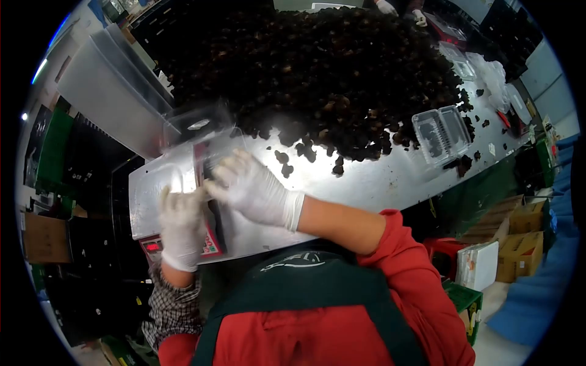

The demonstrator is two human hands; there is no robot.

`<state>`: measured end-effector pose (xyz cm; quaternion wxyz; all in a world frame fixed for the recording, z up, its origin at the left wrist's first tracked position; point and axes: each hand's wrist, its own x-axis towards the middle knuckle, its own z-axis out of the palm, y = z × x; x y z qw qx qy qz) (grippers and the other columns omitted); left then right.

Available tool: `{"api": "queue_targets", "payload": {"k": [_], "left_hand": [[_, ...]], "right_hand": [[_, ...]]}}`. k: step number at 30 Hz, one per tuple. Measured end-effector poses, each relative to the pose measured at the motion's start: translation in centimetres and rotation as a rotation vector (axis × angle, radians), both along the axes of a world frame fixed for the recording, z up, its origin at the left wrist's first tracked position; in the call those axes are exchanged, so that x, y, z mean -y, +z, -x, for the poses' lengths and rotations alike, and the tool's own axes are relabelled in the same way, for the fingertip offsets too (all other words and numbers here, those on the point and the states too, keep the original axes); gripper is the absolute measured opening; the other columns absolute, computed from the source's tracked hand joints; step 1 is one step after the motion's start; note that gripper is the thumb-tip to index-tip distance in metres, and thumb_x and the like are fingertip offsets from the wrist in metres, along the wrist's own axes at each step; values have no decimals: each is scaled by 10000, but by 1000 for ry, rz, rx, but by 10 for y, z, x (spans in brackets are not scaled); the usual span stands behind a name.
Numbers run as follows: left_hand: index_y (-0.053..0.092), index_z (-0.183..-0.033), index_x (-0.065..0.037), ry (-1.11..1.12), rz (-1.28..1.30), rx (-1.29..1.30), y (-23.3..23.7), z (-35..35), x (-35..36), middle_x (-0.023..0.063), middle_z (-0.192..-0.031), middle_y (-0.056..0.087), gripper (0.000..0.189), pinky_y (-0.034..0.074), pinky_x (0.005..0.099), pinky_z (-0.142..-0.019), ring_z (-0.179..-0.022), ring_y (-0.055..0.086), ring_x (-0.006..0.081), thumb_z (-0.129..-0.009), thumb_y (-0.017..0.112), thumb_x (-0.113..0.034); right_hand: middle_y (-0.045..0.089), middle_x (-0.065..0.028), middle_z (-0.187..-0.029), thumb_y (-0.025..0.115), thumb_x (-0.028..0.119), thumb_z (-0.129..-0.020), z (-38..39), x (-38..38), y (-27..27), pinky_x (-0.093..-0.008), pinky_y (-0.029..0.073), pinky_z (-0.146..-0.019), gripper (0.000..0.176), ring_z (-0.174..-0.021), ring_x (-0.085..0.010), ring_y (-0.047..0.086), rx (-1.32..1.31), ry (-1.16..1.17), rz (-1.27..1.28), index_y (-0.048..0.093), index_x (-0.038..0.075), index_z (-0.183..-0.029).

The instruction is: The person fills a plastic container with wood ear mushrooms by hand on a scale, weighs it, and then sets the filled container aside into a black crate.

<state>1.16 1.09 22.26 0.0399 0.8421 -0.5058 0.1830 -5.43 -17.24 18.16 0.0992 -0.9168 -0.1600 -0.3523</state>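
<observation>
Both my hands wear white gloves and are smeared by motion. My left hand [182, 224] hovers over the near left part of a digital scale [153, 246] with a red body and a lit red display. Close to its fingertips is my right hand [251, 188], bent inward over the scale's right side. Whether either hand grips anything does not show. Beyond the hands, a blurred clear plastic box [201, 125] lies near the far end of the scale. A large heap of dark, mushroom-like pieces [311, 73] covers the back of the metal table [360, 189].
An open clear clamshell box [441, 137] lies at the heap's right edge. Tall translucent bins [113, 91] stand on the left. Across the table are another person's gloved hands [403, 13]. Cardboard boxes [520, 245] and a green crate [463, 305] are at lower right.
</observation>
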Motion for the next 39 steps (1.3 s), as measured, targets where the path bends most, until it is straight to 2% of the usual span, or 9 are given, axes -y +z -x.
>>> {"api": "queue_targets", "payload": {"k": [3, 10, 11, 15, 20, 25, 28, 31, 39], "left_hand": [[616, -969, -31, 159, 98, 167, -15, -18, -70, 120, -818, 596, 183, 411, 466, -974, -870, 570, 323, -788, 620, -5], [611, -1067, -8, 544, 102, 9, -83, -38, -138, 124, -978, 628, 244, 407, 440, -948, -955, 571, 328, -857, 626, -134], [597, -1125, -2, 552, 123, 164, -89, -28, -126, 155, -1080, 596, 331, 391, 437, -975, -1031, 546, 354, -822, 656, -122], [587, -1175, -2, 186, 413, -176, -61, 3, -47, 176, -1165, 562, 393, 424, 415, -946, -1085, 537, 350, -796, 673, -55], [602, -1169, -30, -99, 264, -572, -126, -5, 69, 197, -1224, 546, 395, 448, 418, -938, -1119, 537, 347, -787, 671, -102], [501, -1327, -135, 40, -257, -683, -155, -32, 161, 218, -1463, 317, 623, 468, 413, -968, -1197, 495, 370, -769, 705, -321], [622, -1050, -93, -2, -182, -777, -176, -42, 170, 148, -1175, 516, 264, 504, 412, -877, -1016, 585, 320, -811, 616, -207], [614, -939, -49, 9, 107, -873, -190, -48, 165, 133, -1031, 575, 131, 512, 379, -821, -896, 618, 310, -838, 575, -122], [585, -1073, -9, 419, 1123, -1359, -147, -43, 84, 11, -759, 541, 190, 390, 191, -519, -584, 458, 57, -889, 549, -39]], "right_hand": [[570, -137, -1148, 691, 175, -724, 16, -9, -34, -462, 413, -990, 407, -1140, -285, 523, -51, 83, -279, 602, 79, -1110], [609, -124, -970, 593, 133, -798, -9, 111, -146, -388, 519, -717, 302, -854, -274, 625, -480, -549, -158, 604, 69, -1093], [608, -128, -972, 580, 154, -814, -14, 118, -150, -399, 520, -725, 325, -852, -286, 626, -574, -596, -138, 607, 83, -1130], [596, -138, -976, 584, 189, -831, -19, 136, -161, -401, 520, -747, 177, -866, -305, 618, -756, -619, -94, 641, 75, -955], [606, -125, -937, 616, 119, -838, 18, 150, -125, -372, 497, -763, 119, -835, -305, 606, -319, -523, -811, 615, 48, -935], [615, -134, -841, 596, 59, -832, 145, 163, -74, -342, 484, -702, 54, -772, -277, 608, -465, -623, -798, 605, 14, -860], [596, -131, -809, 628, 89, -822, 257, 182, -83, -349, 488, -708, 71, -769, -304, 608, -571, -918, -713, 630, 40, -872], [596, -163, -1045, 675, 112, -797, 304, 180, -93, -367, 497, -784, 308, -938, -336, 587, -612, -1105, -416, 605, 38, -1087], [543, -216, -1205, 692, 186, -775, 106, 79, -130, -452, 442, -940, 507, -1090, -375, 536, -515, -293, -471, 525, 0, -1216]]}}
